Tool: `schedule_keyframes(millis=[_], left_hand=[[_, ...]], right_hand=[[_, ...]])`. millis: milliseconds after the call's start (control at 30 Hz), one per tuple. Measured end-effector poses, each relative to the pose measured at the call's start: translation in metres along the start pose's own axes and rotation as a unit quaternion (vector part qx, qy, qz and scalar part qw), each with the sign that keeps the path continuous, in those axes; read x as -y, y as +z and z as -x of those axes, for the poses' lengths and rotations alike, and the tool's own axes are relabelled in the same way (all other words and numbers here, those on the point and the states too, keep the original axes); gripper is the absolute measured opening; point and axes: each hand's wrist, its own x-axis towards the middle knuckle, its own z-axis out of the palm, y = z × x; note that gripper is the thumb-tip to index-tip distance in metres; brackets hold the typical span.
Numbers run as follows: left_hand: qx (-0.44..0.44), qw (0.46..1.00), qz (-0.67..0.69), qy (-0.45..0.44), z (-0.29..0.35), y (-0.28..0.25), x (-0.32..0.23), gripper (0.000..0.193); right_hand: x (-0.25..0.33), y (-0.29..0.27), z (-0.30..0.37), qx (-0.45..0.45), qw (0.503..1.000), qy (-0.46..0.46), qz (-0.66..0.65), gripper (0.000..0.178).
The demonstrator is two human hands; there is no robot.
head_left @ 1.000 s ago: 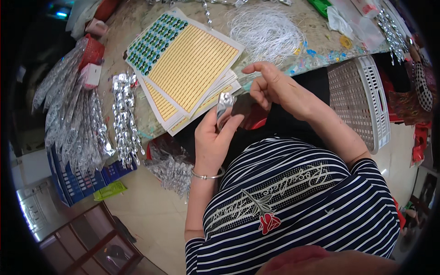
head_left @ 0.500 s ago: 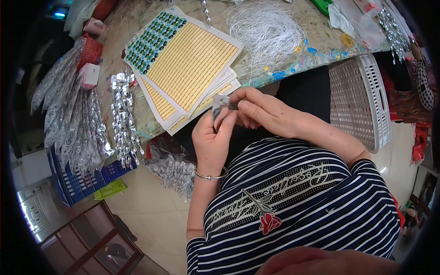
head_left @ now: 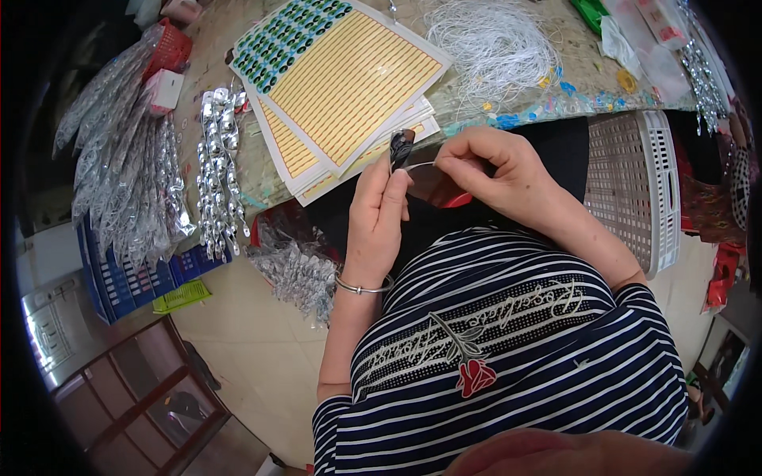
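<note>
Between the thumb and fingers of my left hand [head_left: 376, 213] is a small shiny silver piece [head_left: 402, 149], dark in its reflections, sticking up past the fingertips. My right hand [head_left: 508, 170] pinches a thin white string [head_left: 421, 165], which runs across to my left fingertips. Whether the string is fixed to the silver piece is hidden by the fingers. Both hands are over my lap, just off the table's near edge. Beyond them lies a stack of sticker sheets [head_left: 357, 79], the top one yellow-striped with green and black eye shapes.
A tangle of white string [head_left: 492, 55] lies on the paint-stained table [head_left: 548, 119]. Silver strands [head_left: 218, 174] and bagged silver pieces [head_left: 131, 166] hang at the left edge. A white plastic basket [head_left: 663, 190] stands at the right; more silver pieces [head_left: 298, 274] sit below the table.
My hands have drawn apart, the right one moving to the right, and the string now shows stretched between them. The silver piece has tipped upward in my left hand. The whole view has shifted slightly.
</note>
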Motion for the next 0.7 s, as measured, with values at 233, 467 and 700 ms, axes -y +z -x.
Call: schedule_keyframes(millis=[233, 467, 700], left_hand=[[-0.031, 0.999, 0.006, -0.001, 0.0023, 0.0027, -0.0026, 0.041], [-0.047, 0.999, 0.008, -0.002, 0.0043, 0.003, -0.0042, 0.043], [-0.041, 0.999, 0.002, 0.007, 0.0042, 0.0024, -0.0051, 0.044]], right_hand=[[0.0035, 0.0036, -0.0073, -0.052, 0.996, -0.042, 0.06, 0.008], [0.0035, 0.0033, -0.0082, -0.017, 0.999, 0.002, 0.036, 0.007], [0.0046, 0.0042, -0.0064, -0.02, 0.998, -0.018, 0.049, 0.007]])
